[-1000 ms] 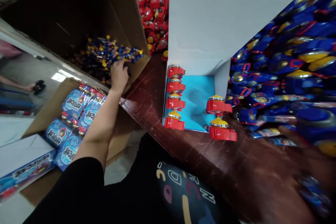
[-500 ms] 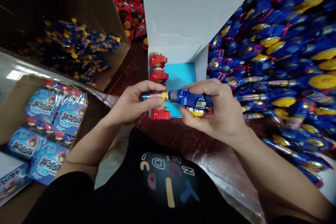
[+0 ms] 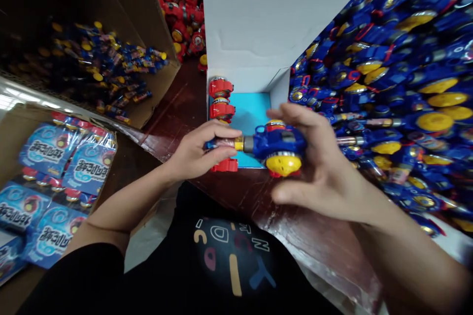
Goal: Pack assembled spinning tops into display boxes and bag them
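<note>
My left hand (image 3: 201, 150) pinches a small printed tube (image 3: 224, 143) with a yellow end. That end meets the grey nozzle of a blue toy (image 3: 279, 142) with red parts and yellow round sides. Around the toy's far end my right hand (image 3: 325, 167) is spread, thumb and fingers apart; whether its palm touches the toy I cannot tell. Below the toy is a white box (image 3: 279, 91) with its lid raised and a light blue bottom. Red toys (image 3: 220, 108) stand in a row along the box's left wall, partly hidden by my left hand.
Blue toys (image 3: 391, 49) are heaped on the right, some with tubes fitted. Behind the box lies a pile of red toys (image 3: 183, 5). A deep carton (image 3: 162, 91) at the left holds many loose tubes. Printed blue packs (image 3: 48, 150) fill another carton at the lower left.
My right hand has let go of the blue toy and opened. The toy has turned, showing more of its yellow side. My left hand keeps its pinch on the tube.
</note>
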{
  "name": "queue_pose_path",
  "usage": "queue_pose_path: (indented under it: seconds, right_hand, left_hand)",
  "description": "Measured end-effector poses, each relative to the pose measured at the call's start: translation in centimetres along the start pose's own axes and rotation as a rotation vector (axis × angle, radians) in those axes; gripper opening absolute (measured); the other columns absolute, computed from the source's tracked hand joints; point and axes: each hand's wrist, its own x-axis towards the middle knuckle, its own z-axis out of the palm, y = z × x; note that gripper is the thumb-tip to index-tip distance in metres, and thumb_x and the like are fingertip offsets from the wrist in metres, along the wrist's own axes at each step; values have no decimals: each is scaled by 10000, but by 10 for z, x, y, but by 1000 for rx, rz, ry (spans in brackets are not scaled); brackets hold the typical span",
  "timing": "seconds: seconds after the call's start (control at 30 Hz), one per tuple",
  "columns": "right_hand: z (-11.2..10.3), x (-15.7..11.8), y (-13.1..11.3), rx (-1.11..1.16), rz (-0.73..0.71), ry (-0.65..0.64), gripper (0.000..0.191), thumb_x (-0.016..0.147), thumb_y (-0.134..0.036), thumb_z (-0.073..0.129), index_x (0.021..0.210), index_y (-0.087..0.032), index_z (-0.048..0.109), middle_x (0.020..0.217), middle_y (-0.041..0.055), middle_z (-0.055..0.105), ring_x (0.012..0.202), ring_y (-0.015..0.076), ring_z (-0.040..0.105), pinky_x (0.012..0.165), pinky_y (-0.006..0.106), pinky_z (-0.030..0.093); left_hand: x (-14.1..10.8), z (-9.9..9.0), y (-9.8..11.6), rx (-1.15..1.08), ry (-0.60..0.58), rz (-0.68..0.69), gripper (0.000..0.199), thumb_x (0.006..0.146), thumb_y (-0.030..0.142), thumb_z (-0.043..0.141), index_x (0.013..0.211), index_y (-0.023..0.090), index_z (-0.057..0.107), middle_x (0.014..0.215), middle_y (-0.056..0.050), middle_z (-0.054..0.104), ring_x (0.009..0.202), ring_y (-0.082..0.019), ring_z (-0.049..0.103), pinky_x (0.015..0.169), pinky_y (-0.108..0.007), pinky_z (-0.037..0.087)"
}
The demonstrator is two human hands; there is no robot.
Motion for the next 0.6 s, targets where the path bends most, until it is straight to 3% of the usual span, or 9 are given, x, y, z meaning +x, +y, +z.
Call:
queue_pose_path:
  seconds: [0.07, 0.1, 0.17, 0.27, 0.37, 0.43, 0.5, 0.53, 0.6]
  right_hand:
    - [-18, -1, 3, -155, -200, -76, 1118, 960, -456, 864, 1827, -412, 159, 1902, 23, 198, 1726, 336, 337, 1353, 541, 487]
    - [-25, -1, 5, -255, -290, -90, 1055, 1002, -317, 817, 1825, -418, 164, 1909, -8, 164, 1726, 304, 342, 1356, 502, 488]
    - [-31, -1, 7, -420, -391, -58, 905, 1034, -186, 745, 1800, -378, 303, 1835, 20, 386, 1574, 261, 582, 1247, 415, 606]
    - [-27, 1, 4, -338, -182, 125, 818, 1003, -488, 815, 1736, -369, 469, 1383, 65, 799, 1042, 260, 848, 854, 392, 757]
    - [-22, 12, 2, -108, 96, 279, 713, 970, -631, 806, 1621, -419, 607, 981, 9, 810, 702, 194, 774, 587, 324, 674]
    - [-24, 25, 5, -35, 84, 283, 759, 901, -637, 880, 1588, -425, 638, 1050, 18, 801, 819, 195, 794, 666, 319, 688]
    - [-30, 41, 16, 18, -8, 248, 783, 876, -592, 922, 1587, -437, 632, 1347, 45, 762, 1163, 236, 794, 919, 373, 711]
    - [-33, 50, 24, 51, -54, 238, 745, 894, -549, 920, 1574, -433, 640, 1463, 48, 718, 1286, 250, 758, 1019, 405, 692]
    - [-40, 65, 44, 82, -116, 264, 581, 968, -463, 866, 1514, -393, 680, 1517, 53, 700, 1330, 249, 743, 1082, 439, 670]
  left_hand:
    - [-1, -2, 2, -217, 38, -189, 286, 1038, 320, 816, 1319, 269, 799, 1025, -40, 794, 772, -128, 745, 722, -251, 611]
    - [-1, -3, 4, -298, 48, -272, 283, 1043, 347, 813, 1316, 274, 802, 966, -26, 779, 673, -106, 699, 645, -236, 575]
    - [0, -4, 7, -340, 48, -349, 293, 1028, 393, 832, 1288, 261, 814, 950, -32, 776, 645, -102, 676, 608, -235, 548]
    - [8, 0, 10, -165, 59, -226, 289, 985, 410, 876, 1208, 231, 839, 1079, -78, 802, 864, -159, 744, 761, -281, 605]
    - [20, 7, 5, -88, 93, -143, 311, 1002, 463, 853, 1213, 236, 830, 1074, -76, 799, 897, -173, 739, 803, -314, 620]
    - [31, 12, -4, -138, 109, -209, 383, 1053, 571, 763, 1269, 257, 800, 1001, -52, 784, 772, -153, 715, 698, -305, 606]
    - [45, 11, -14, -113, 107, -246, 487, 1098, 689, 616, 1338, 289, 756, 974, -34, 768, 740, -158, 723, 669, -316, 612]
    - [53, 8, -19, -37, 102, -233, 530, 1109, 724, 554, 1378, 303, 731, 1023, -37, 774, 812, -181, 758, 726, -344, 641]
    - [69, -3, -29, 198, 103, -155, 571, 1102, 750, 539, 1453, 323, 681, 1278, -64, 771, 1153, -265, 782, 980, -447, 665]
